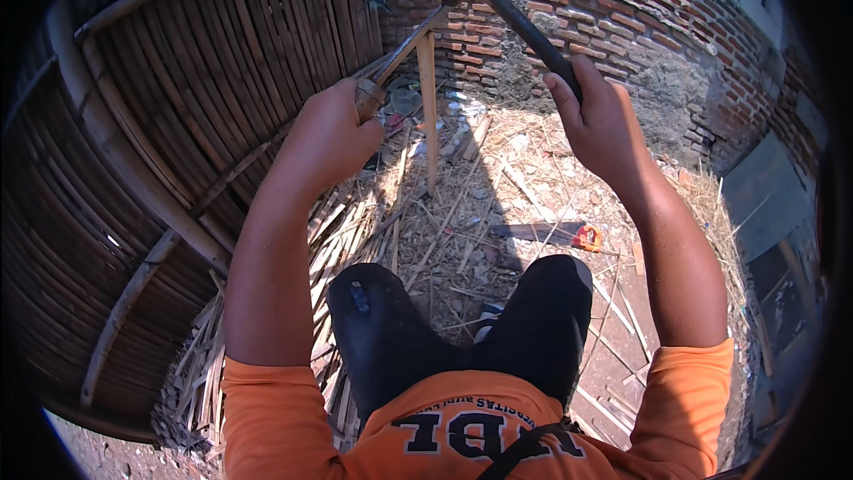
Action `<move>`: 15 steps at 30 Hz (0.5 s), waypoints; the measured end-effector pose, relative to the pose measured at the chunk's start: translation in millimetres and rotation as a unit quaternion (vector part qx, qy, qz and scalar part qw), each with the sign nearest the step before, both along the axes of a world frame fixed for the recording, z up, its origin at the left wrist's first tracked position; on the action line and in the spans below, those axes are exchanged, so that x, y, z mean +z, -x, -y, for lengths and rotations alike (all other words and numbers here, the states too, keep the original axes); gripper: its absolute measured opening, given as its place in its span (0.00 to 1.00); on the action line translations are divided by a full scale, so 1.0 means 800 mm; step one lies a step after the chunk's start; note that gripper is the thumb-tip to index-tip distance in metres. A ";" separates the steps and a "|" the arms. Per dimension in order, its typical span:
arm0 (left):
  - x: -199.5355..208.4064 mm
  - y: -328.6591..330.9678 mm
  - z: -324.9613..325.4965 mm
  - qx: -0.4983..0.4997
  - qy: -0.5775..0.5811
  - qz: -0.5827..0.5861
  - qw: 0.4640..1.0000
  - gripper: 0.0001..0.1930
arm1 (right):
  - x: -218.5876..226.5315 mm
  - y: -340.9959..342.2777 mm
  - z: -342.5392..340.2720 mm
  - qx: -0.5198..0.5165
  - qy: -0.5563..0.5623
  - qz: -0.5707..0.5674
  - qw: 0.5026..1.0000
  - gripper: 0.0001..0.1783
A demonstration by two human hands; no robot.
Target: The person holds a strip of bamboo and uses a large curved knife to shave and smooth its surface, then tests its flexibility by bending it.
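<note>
While the left hand (336, 135) closes its fingers round the brown wooden handle (370, 99) of one long metal blade (409, 45), the right hand (600, 125) wraps tightly round one slim black hammer (531, 31), its head at the blade's far end. One pale, straight wooden stick (428, 116) stands upright beneath the blade; one orange-handled saw (579, 237) lies on straw-littered ground (533, 169).

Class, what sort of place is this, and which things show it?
Probably a sunlit yard corner used for rough woodwork: a weathered brick wall, a slatted wall, and a handsaw lying on ground strewn with wood strips.
</note>
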State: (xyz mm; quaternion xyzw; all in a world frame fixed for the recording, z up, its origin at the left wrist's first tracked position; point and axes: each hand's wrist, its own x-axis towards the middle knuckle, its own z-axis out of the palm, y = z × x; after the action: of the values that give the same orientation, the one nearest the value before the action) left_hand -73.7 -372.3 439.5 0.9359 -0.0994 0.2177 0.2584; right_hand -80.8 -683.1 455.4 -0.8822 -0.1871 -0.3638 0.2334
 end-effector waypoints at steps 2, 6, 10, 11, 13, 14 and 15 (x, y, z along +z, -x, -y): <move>-0.001 -0.001 -0.002 -0.005 0.020 -0.008 1.000 0.13 | 0.013 0.002 0.003 0.027 -0.035 0.055 0.997 0.20; -0.009 -0.003 -0.006 -0.003 0.016 -0.012 1.000 0.13 | 0.036 0.005 0.003 0.079 -0.092 0.207 0.971 0.20; -0.004 -0.002 0.003 -0.028 0.026 -0.026 0.999 0.15 | -0.004 -0.016 0.000 -0.002 0.016 0.004 1.000 0.20; 0.001 0.000 0.006 -0.031 0.032 -0.041 0.998 0.16 | -0.002 -0.017 0.003 -0.028 0.052 -0.005 0.998 0.22; -0.003 0.001 0.014 -0.018 0.007 -0.021 1.000 0.17 | 0.005 -0.009 0.008 0.010 -0.027 0.044 0.999 0.21; -0.008 0.000 0.015 -0.010 -0.004 -0.014 1.000 0.17 | 0.010 -0.005 0.008 0.030 -0.065 0.066 0.995 0.21; -0.012 -0.002 0.011 -0.009 0.003 -0.012 1.000 0.17 | 0.017 0.002 0.004 0.052 -0.091 0.114 0.988 0.20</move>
State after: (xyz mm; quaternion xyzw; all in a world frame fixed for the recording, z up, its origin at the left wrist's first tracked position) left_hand -72.4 -381.0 430.2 0.9368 -0.1043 0.2039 0.2646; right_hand -82.0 -686.1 469.0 -0.7991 -0.2239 -0.4647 0.3088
